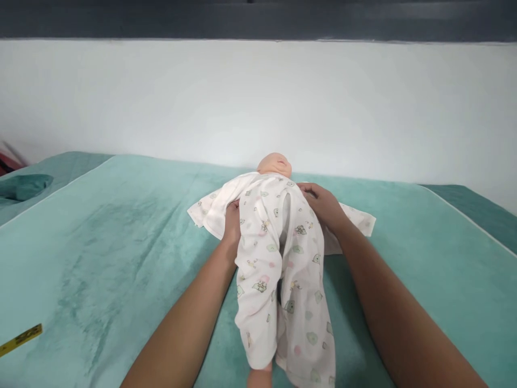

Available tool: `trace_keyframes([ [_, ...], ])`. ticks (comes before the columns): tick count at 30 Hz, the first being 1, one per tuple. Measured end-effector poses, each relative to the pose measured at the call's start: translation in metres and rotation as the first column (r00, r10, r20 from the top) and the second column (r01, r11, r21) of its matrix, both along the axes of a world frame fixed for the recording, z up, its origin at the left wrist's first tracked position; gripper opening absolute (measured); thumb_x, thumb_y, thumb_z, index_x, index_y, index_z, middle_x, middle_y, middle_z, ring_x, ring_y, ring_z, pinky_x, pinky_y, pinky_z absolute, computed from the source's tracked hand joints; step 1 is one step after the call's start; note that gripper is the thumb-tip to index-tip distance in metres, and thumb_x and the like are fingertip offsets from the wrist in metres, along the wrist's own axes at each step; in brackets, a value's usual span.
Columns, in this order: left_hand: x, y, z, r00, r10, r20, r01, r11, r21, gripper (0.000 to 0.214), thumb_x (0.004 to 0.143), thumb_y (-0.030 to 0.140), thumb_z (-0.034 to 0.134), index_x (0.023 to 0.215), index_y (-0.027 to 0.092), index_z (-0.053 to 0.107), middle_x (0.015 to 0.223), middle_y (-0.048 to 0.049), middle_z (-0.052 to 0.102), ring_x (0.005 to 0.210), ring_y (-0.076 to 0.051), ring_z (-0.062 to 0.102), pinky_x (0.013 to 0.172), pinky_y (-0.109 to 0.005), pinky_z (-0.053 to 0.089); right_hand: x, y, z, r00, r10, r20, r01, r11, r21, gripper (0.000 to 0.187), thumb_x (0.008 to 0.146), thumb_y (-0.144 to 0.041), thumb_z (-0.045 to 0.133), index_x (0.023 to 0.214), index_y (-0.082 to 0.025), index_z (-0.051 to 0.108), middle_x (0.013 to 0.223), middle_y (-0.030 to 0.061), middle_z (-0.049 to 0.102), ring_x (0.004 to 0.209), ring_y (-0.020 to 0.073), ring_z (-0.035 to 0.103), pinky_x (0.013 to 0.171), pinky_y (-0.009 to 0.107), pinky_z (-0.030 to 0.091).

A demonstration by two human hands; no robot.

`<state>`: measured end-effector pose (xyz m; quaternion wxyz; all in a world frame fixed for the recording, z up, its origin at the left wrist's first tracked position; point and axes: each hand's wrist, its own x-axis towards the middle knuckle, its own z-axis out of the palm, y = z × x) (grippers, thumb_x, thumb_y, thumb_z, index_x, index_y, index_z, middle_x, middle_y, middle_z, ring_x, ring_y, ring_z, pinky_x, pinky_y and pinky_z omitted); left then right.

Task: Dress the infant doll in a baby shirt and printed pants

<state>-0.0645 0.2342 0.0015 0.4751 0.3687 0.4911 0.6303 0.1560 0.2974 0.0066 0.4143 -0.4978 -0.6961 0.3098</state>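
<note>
A baby doll (pixel 274 164) lies on its back, its head away from me and one foot (pixel 259 379) at the bottom edge. It wears a white patterned top (pixel 214 207) with spread sleeves and loose white printed trousers (pixel 258 269). My left hand (pixel 232 220) is closed at the left side of the trousers near the waist; most of its fingers are hidden behind the cloth. On the opposite side, my right hand (pixel 321 203) has bent fingers closed on the trousers by the waist, over the top.
A green cloth (pixel 121 231) covers the table up to a white wall (pixel 258 97). A yellow strip with black print (pixel 21 339) lies at the lower left. Darker green fabric (pixel 24 186) is bunched at the far left, beside something red (pixel 8 163).
</note>
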Motion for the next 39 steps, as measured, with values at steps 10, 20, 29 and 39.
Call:
trace_keyframes([
  [10,0.003,-0.003,0.0,0.995,0.013,-0.096,-0.011,1.0,0.019,0.01,0.064,0.023,0.067,0.07,0.016,0.068,0.084,-0.0043,0.072,0.102,-0.029,0.061,0.089,-0.036,0.05,-0.007,0.016,0.001,0.97,-0.18,0.161,0.173,0.983,0.057,0.015,0.081,-0.036,0.054,0.076,-0.022,0.055,0.085,0.004,0.069,0.081,0.0207,0.058,0.079,0.036,0.044],
  [20,0.001,-0.038,-0.001,0.999,0.014,-0.029,-0.015,0.999,-0.047,0.017,0.065,0.021,0.067,0.081,0.016,0.071,0.094,-0.0049,0.074,0.111,-0.028,0.06,0.099,-0.036,0.044,-0.014,-0.108,0.016,0.978,-0.167,-0.129,0.186,0.971,0.15,0.025,0.087,-0.037,0.057,0.108,-0.025,0.063,0.12,0.0052,0.066,0.105,0.0223,0.062,0.089,0.038,0.049],
  [29,-0.017,-0.191,-0.037,0.947,0.016,-0.322,-0.018,1.0,-0.001,0.023,0.08,0.02,0.057,0.101,0.017,0.065,0.099,-0.0065,0.069,0.098,-0.02,0.063,0.094,-0.036,0.047,-0.039,-0.275,0.012,0.799,0.069,0.598,-0.277,0.924,0.264,0.033,0.079,-0.004,0.053,0.104,-0.024,0.06,0.108,0.0063,0.068,0.102,0.0264,0.058,0.093,0.047,0.042],
  [39,0.015,-0.261,-0.042,0.729,0.104,-0.677,0.049,0.978,0.202,0.057,0.073,0.011,0.067,0.126,0.023,0.048,0.123,-0.011,0.049,0.116,-0.025,0.053,0.098,-0.043,0.046,-0.06,-0.279,-0.002,0.809,0.016,0.587,-0.267,0.9,0.344,0.015,0.083,-0.008,0.051,0.079,-0.023,0.052,0.073,-0.0007,0.06,0.078,0.0186,0.056,0.096,0.043,0.037],
])
